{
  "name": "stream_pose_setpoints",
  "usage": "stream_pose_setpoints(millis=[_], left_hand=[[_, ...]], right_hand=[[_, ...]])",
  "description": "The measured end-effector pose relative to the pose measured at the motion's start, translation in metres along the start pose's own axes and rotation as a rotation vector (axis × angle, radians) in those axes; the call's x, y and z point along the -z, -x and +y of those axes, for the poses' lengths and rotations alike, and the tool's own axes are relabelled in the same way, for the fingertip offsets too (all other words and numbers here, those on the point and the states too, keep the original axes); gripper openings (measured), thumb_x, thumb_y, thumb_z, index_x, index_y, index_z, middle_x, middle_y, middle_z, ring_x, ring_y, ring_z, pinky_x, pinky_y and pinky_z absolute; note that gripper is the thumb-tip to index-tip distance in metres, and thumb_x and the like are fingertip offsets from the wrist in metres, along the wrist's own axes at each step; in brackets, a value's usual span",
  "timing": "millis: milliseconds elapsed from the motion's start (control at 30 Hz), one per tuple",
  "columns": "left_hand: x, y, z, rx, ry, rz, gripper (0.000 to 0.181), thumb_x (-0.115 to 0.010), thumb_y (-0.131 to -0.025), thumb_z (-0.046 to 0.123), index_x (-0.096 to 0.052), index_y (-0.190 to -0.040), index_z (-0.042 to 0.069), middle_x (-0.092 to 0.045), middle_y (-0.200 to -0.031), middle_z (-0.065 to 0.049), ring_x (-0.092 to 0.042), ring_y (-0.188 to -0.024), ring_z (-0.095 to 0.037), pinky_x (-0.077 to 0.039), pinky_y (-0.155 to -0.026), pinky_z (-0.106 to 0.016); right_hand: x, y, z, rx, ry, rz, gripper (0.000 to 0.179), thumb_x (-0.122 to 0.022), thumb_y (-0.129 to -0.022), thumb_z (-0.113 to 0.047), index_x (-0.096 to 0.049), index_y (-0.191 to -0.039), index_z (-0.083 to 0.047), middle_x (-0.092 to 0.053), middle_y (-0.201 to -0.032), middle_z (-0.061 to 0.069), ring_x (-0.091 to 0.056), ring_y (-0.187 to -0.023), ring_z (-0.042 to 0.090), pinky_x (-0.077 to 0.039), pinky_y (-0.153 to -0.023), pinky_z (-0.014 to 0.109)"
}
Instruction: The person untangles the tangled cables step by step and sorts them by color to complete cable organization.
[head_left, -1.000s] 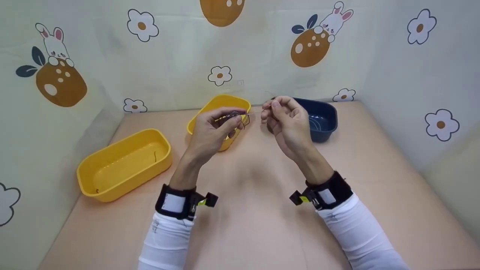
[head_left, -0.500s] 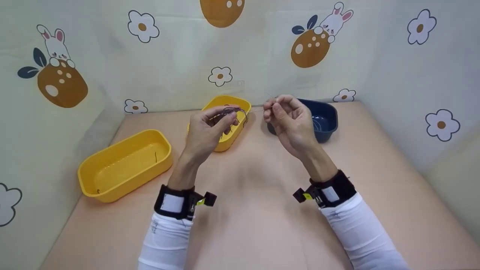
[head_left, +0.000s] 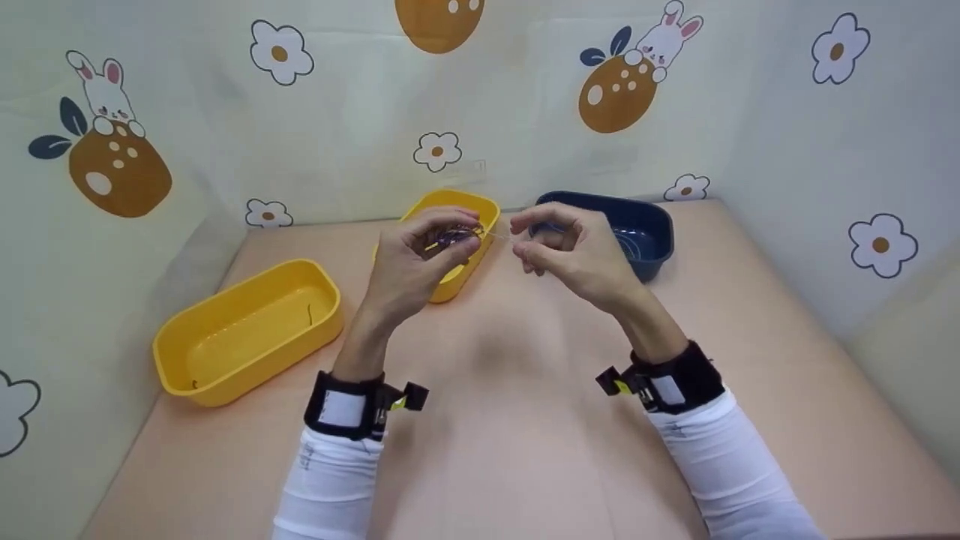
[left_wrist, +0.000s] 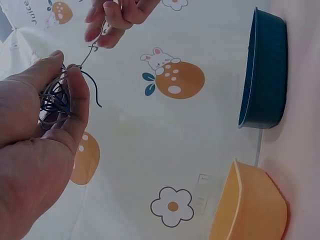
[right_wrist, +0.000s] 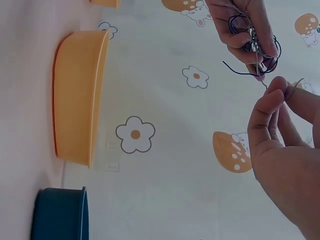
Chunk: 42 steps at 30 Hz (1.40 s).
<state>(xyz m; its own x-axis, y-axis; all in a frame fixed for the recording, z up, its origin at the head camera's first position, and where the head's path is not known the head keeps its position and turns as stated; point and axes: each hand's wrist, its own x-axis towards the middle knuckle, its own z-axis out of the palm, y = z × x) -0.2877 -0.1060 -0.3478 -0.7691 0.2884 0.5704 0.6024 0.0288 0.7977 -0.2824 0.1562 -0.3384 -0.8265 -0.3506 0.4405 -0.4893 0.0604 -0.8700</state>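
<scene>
My left hand (head_left: 405, 266) holds a tangle of thin strings (left_wrist: 54, 98), dark blue and pale grey, between thumb and curled fingers. A blue loose end (left_wrist: 96, 89) hangs out past the fingertips. From the tangle a pale string (left_wrist: 91, 50) runs across a short gap to my right hand (head_left: 581, 251). In the right wrist view, the thumb and fingers of that hand pinch this string, and its free end (right_wrist: 296, 86) sticks out beyond them. A small kink or knot shows along the string in the left wrist view. Both hands are raised above the table.
Behind the left hand stands a yellow bin (head_left: 480, 206); a navy bin (head_left: 652, 266) is behind the right. Another yellow bin (head_left: 247, 379) at the left has small dark string pieces (head_left: 310, 315) inside. Patterned cloth walls (head_left: 360, 112) enclose the table (head_left: 510, 450).
My right hand has turned and dropped slightly, its index finger now stretched toward the left hand. The left hand keeps the tangle, with small shifts of its fingers. The bins stay put.
</scene>
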Motion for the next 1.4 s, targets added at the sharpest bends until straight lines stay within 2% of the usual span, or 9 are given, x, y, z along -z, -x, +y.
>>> stream_pose_setpoints(millis=[167,267,367,567,700,900,1033,1167,1400], left_hand=[[-0.007,0.000,-0.001,-0.056,0.002,0.000,0.021,-0.082,-0.102,0.004,-0.077,-0.121,-0.004,-0.076,-0.128,-0.019,-0.076,-0.109,-0.021,-0.070,-0.092,-0.028],[-0.008,0.000,-0.003,-0.090,-0.015,0.001,0.020,-0.082,-0.102,0.004,-0.077,-0.119,-0.004,-0.076,-0.126,-0.021,-0.075,-0.102,-0.020,-0.069,-0.087,-0.025],[-0.007,0.000,-0.004,-0.105,-0.033,0.011,0.019,-0.081,-0.103,0.004,-0.077,-0.119,-0.004,-0.077,-0.125,-0.021,-0.072,-0.094,-0.018,-0.065,-0.080,-0.021],[-0.002,0.000,-0.003,-0.085,-0.046,0.022,0.020,-0.078,-0.105,0.003,-0.075,-0.123,-0.005,-0.077,-0.126,-0.015,-0.068,-0.093,-0.019,-0.061,-0.080,-0.020],[0.003,0.000,-0.003,-0.066,-0.021,0.028,0.020,-0.078,-0.106,0.004,-0.076,-0.125,-0.004,-0.077,-0.121,-0.008,-0.066,-0.090,-0.017,-0.060,-0.079,-0.020],[0.017,0.000,-0.001,-0.072,0.022,0.130,0.014,-0.075,-0.106,-0.003,-0.078,-0.119,-0.005,-0.080,-0.106,-0.001,-0.061,-0.077,-0.014,-0.052,-0.067,-0.020],[0.023,0.001,0.001,-0.067,0.006,0.146,0.014,-0.076,-0.105,-0.003,-0.079,-0.118,-0.004,-0.082,-0.110,0.000,-0.071,-0.091,-0.015,-0.060,-0.079,-0.021],[0.025,0.001,0.000,-0.056,-0.011,0.138,0.014,-0.078,-0.104,-0.001,-0.080,-0.118,-0.003,-0.082,-0.114,-0.005,-0.078,-0.103,-0.019,-0.066,-0.092,-0.025],[0.030,0.002,0.002,-0.004,-0.071,0.157,0.013,-0.080,-0.104,0.003,-0.080,-0.116,-0.003,-0.082,-0.110,-0.008,-0.076,-0.097,-0.017,-0.065,-0.086,-0.023]], right_hand=[[-0.007,-0.001,0.002,-0.099,0.051,-0.073,0.016,-0.077,-0.109,-0.015,-0.082,-0.122,-0.006,-0.074,-0.091,0.004,-0.062,-0.070,0.014,-0.052,-0.063,0.020],[-0.008,-0.001,0.002,-0.127,0.093,-0.117,0.017,-0.076,-0.110,-0.017,-0.085,-0.117,-0.005,-0.068,-0.085,0.000,-0.056,-0.071,0.013,-0.044,-0.061,0.020],[-0.007,-0.001,0.001,-0.136,0.119,-0.124,0.018,-0.075,-0.110,-0.017,-0.084,-0.111,-0.002,-0.065,-0.081,-0.004,-0.054,-0.071,0.012,-0.042,-0.060,0.020],[0.000,0.000,-0.004,-0.098,0.157,-0.092,0.012,-0.077,-0.108,-0.013,-0.083,-0.103,-0.004,-0.065,-0.081,-0.002,-0.055,-0.070,0.013,-0.042,-0.058,0.021],[0.007,0.000,-0.005,-0.061,0.233,-0.080,0.010,-0.077,-0.107,-0.011,-0.084,-0.102,-0.006,-0.065,-0.082,0.001,-0.055,-0.069,0.014,-0.043,-0.059,0.020],[0.024,0.001,-0.006,-0.054,0.303,-0.026,0.010,-0.078,-0.106,-0.007,-0.084,-0.099,-0.004,-0.063,-0.081,0.001,-0.055,-0.069,0.013,-0.044,-0.060,0.020],[0.032,0.002,-0.006,-0.058,0.320,-0.015,0.011,-0.078,-0.106,-0.009,-0.085,-0.099,-0.004,-0.065,-0.080,0.002,-0.056,-0.068,0.013,-0.046,-0.060,0.019],[0.034,0.002,-0.006,-0.026,0.361,-0.003,0.011,-0.078,-0.106,-0.009,-0.086,-0.099,-0.006,-0.065,-0.081,0.002,-0.056,-0.067,0.012,-0.045,-0.059,0.019],[0.037,0.002,-0.005,0.052,0.459,0.072,0.011,-0.078,-0.105,-0.005,-0.086,-0.098,-0.005,-0.069,-0.081,0.005,-0.054,-0.064,0.009,-0.040,-0.056,0.017]])
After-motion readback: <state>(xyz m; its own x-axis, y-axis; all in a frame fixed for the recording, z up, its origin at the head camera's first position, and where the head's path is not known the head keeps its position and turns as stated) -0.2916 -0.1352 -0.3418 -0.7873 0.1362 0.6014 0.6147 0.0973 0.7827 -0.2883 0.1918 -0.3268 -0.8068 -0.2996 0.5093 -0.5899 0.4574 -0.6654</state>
